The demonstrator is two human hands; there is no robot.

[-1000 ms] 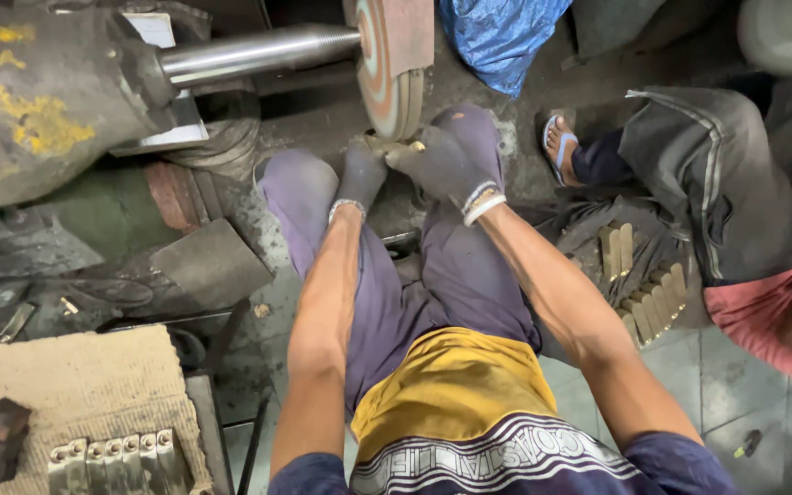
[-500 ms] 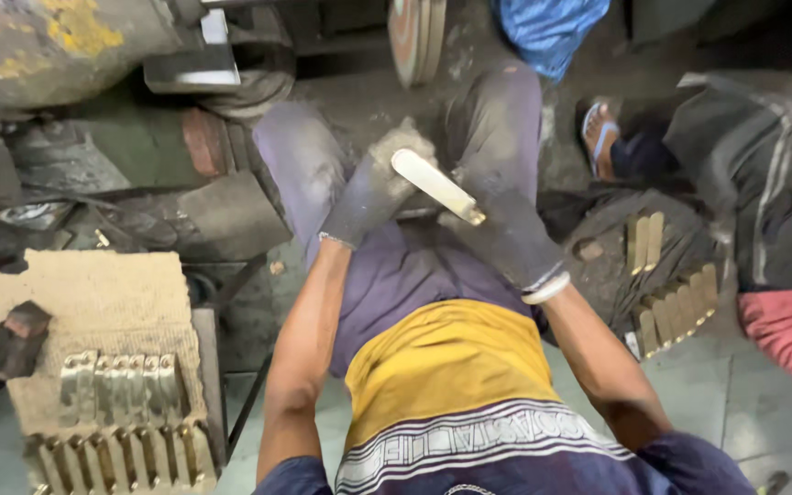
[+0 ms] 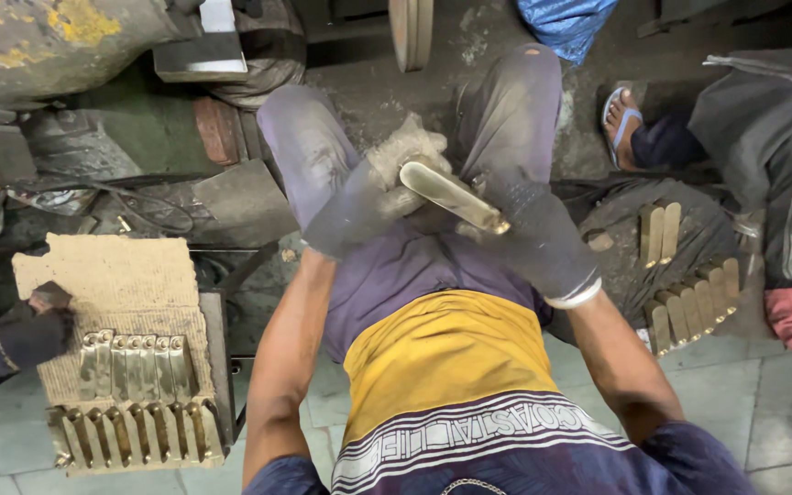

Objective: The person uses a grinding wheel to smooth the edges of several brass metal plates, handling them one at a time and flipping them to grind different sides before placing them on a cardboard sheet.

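Both my hands wear dark work gloves and hold one flat brass-coloured metal bar over my lap. My left hand grips its upper left end. My right hand holds the lower right end. The bar lies slanted, between my knees. A round grinding wheel stands on edge ahead of my knees, apart from the bar.
Two rows of similar brass pieces lie on a cardboard sheet at my left, where another person's gloved hand reaches in. More pieces rest on dark cloth at my right, near a seated person's sandalled foot. A yellowed machine body is upper left.
My hands drew back from the grinding wheel toward my lap with the bar. The view tilted down, showing the cardboard with brass pieces at left.
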